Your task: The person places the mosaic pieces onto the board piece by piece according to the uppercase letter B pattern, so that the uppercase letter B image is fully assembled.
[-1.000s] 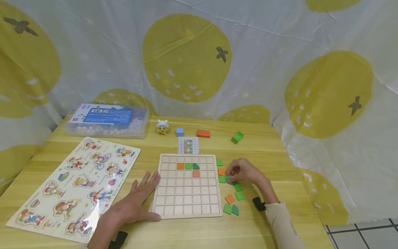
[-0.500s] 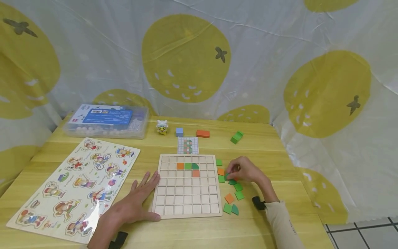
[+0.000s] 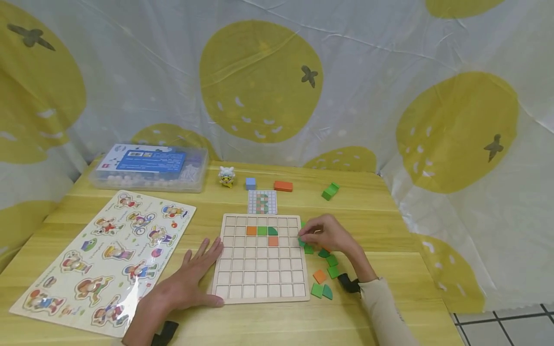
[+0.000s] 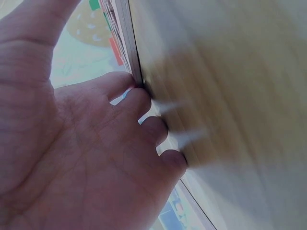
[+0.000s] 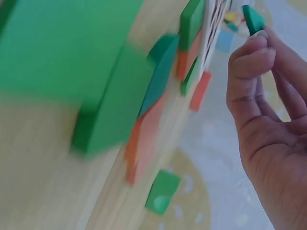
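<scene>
My right hand (image 3: 331,235) pinches a dark green quarter-circle tile (image 5: 253,20) between thumb and fingers, above the right edge of the wooden grid board (image 3: 261,264). With fingers spread, my left hand (image 3: 186,286) rests at the board's left edge, fingertips and thumb touching it. In the board's upper cells lie an orange tile (image 3: 251,231), a green square tile (image 3: 262,231), a dark green quarter-circle tile (image 3: 272,231) and, below that one, a salmon tile (image 3: 273,241). Several loose green and orange tiles (image 3: 319,276) lie right of the board, some partly hidden by my right hand.
Behind the board lies a pattern card (image 3: 262,202). Farther back stand a small figurine (image 3: 226,177), a blue cube (image 3: 250,183), a red block (image 3: 283,186) and a green block (image 3: 331,191). A picture puzzle (image 3: 104,259) and a clear plastic case (image 3: 149,168) occupy the left side.
My right hand has picked up the dark green quarter-circle tile from among the loose pieces and moved left with it to the board's edge. The left hand has stayed in place.
</scene>
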{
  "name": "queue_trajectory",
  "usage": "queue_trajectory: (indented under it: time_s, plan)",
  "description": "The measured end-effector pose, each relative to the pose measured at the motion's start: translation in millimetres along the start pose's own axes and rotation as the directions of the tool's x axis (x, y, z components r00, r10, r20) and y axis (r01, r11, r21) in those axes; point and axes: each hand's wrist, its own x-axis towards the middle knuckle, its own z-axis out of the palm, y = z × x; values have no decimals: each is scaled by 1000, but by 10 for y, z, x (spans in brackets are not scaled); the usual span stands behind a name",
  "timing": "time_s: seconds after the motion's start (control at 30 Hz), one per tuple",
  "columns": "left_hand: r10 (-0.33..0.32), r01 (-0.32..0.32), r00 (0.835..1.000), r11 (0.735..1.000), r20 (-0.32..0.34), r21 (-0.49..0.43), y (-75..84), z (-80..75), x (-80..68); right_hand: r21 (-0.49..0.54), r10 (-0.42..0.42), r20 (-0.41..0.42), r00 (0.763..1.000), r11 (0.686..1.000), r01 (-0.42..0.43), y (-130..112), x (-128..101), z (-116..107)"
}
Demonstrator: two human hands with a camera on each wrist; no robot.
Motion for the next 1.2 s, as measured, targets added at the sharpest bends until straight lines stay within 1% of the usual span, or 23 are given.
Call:
queue_trajectory:
  time_s: [0.07,0.17,0.4,0.57,0.63,0.77,0.87,1.0,1.2]
  plan:
    - [-1,1,1000,1000,0,2,-3,-1,1,25,29,14,999,999,-29,-57,41,51]
    - [1,-1,1000,1000,-2,1,-4,-3,3,35,35,40,999,999,-36,-124,103,124]
    - [8,-8,1000,1000,-2,3,3,-12,7,25,-3,102,995,1000,1,-220,229,258]
    - [8,-8,1000,1000,-2,6,12,-19,12,19,-29,127,991,999,27,-221,304,339]
    - [7,-7,1000,1000,-1,6,15,-21,12,20,-33,136,990,999,30,-218,332,370]
    - [2,-2,1000,1000,-1,7,16,-21,10,-2,-11,145,989,1000,11,-238,385,423]
    - [-1,1,1000,1000,-1,8,13,-21,6,-34,-26,146,989,999,32,-256,419,449]
    - [-3,3,1000,1000,-2,8,10,-18,2,-58,-74,158,985,995,84,-276,446,467]
    - [-1,1,1000,1000,-2,6,14,-11,-4,-78,-89,187,978,991,105,-301,467,476]
